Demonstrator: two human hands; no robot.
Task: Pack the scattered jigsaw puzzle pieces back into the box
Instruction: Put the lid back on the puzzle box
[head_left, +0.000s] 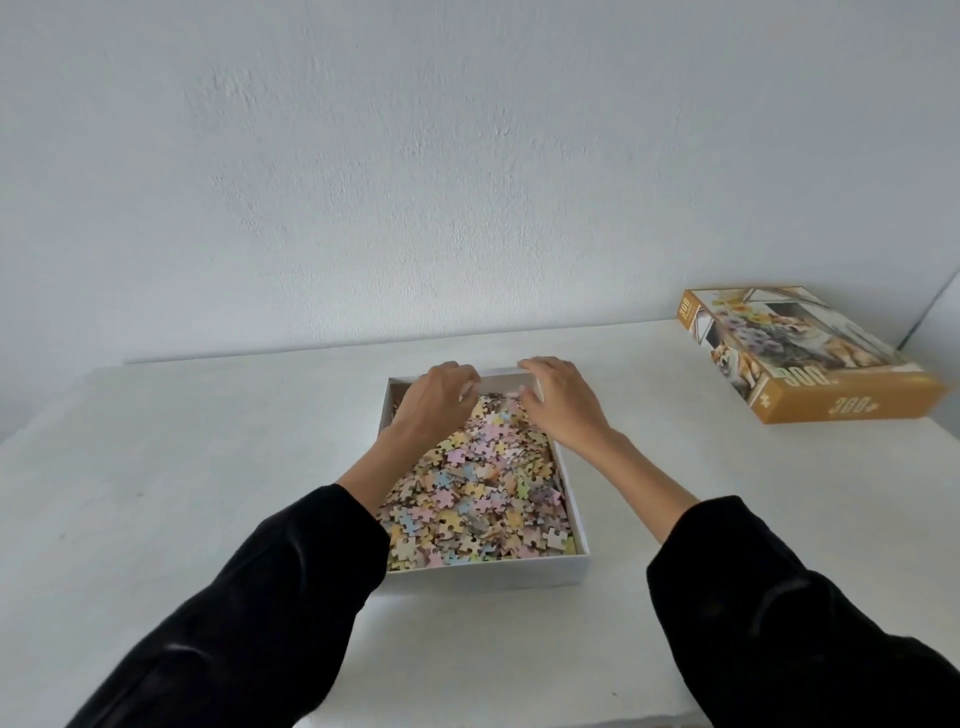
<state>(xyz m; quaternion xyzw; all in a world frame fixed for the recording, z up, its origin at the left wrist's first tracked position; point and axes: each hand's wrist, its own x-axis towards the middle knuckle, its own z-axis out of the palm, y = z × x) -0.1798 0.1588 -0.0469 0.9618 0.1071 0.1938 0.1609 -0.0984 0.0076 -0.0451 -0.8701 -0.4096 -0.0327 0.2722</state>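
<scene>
All the puzzle pieces (467, 493) I can see lie heaped in the open white box (488, 569) at the centre of the desk (208, 467), with the left hand (441, 400) and right hand (563, 400) apart over its 12 o'clock end, fingers bent into the pile, grip unclear; seemingly only the lid (810, 353), at 2 o'clock, remains.

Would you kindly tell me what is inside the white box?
Pastel puzzle pieces fill the box, hiding its floor. The left hand and right hand cover the far end, so what lies under them cannot be seen.
</scene>
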